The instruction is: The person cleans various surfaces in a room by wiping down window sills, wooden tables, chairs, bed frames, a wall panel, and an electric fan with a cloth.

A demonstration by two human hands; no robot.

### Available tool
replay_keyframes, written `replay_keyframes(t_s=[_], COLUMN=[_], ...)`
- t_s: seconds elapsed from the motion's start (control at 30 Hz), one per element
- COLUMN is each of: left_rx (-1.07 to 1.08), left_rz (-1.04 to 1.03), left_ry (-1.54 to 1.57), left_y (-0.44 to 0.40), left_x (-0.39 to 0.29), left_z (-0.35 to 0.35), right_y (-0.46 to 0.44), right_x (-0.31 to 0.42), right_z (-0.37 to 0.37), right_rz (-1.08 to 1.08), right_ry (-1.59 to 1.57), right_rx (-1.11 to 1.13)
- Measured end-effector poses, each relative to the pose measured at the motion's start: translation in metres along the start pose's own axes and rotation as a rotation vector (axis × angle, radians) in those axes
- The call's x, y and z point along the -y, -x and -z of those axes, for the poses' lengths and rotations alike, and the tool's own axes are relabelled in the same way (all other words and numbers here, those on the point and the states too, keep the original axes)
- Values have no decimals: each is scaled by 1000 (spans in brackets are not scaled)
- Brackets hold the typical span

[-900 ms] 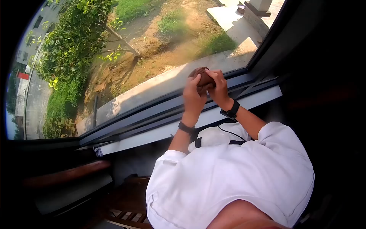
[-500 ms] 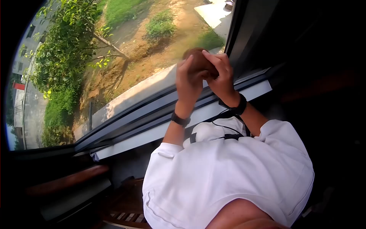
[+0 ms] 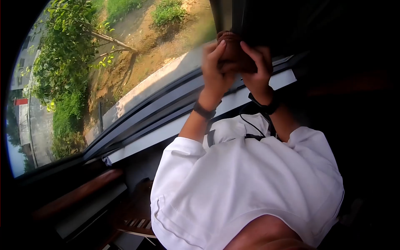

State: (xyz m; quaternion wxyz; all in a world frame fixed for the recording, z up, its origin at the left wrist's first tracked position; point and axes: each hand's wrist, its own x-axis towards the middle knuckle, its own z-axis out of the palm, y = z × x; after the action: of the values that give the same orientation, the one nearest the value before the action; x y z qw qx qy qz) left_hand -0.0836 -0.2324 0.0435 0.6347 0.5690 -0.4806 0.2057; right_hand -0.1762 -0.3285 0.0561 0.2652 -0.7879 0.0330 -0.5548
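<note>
A brown object (image 3: 236, 53), soft-looking and rounded, is held up between my two hands in front of the window frame. On its left side my left hand (image 3: 216, 68) grips it, thumb across its face. From the right my right hand (image 3: 259, 68) grips it the same way, with the fingers mostly in shadow. What exactly the object is cannot be made out. Each wrist carries a dark band, the left band (image 3: 204, 110) and the right band (image 3: 266, 103).
A window with a dark frame and a pale sill (image 3: 146, 141) runs diagonally below the hands. Outside stand a leafy tree (image 3: 66, 54) and bare soil. A slatted wooden chair (image 3: 139, 225) and a reddish-brown wooden bar (image 3: 79, 193) are at the lower left.
The view has turned, and the window frame's upright now stands behind the hands. Both hands, still on the brown object, have moved up in the view and into shadow.
</note>
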Motion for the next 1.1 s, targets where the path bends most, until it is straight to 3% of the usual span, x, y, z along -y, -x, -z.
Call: replay_keyframes(t_s=[0.2,0.5,0.67,0.8,0.87,0.93,1.1], left_rx=[82,-26,61,264,353,413,219], left_rz=[156,-73,119,715,852,836,817], left_ry=[-24,14,14,67,-13,-129,-266], left_y=[45,-36,22,84,108,126,150], left_x=[17,-7,15,29,37,46,42], left_z=[6,7,9,20,26,31,58], right_y=[41,-33,20,93,118,141,147], right_x=[-25,1,-18,-36,-38,-40,-22], right_z=[-7,-3,-12,-26,-33,-42,-75], right_rz=[-24,147,34,-216,-332,-464,-389], right_ry=[-49,-98,-30,-57,26,117,26], right_rx=[149,-39,48,233,380,573,602])
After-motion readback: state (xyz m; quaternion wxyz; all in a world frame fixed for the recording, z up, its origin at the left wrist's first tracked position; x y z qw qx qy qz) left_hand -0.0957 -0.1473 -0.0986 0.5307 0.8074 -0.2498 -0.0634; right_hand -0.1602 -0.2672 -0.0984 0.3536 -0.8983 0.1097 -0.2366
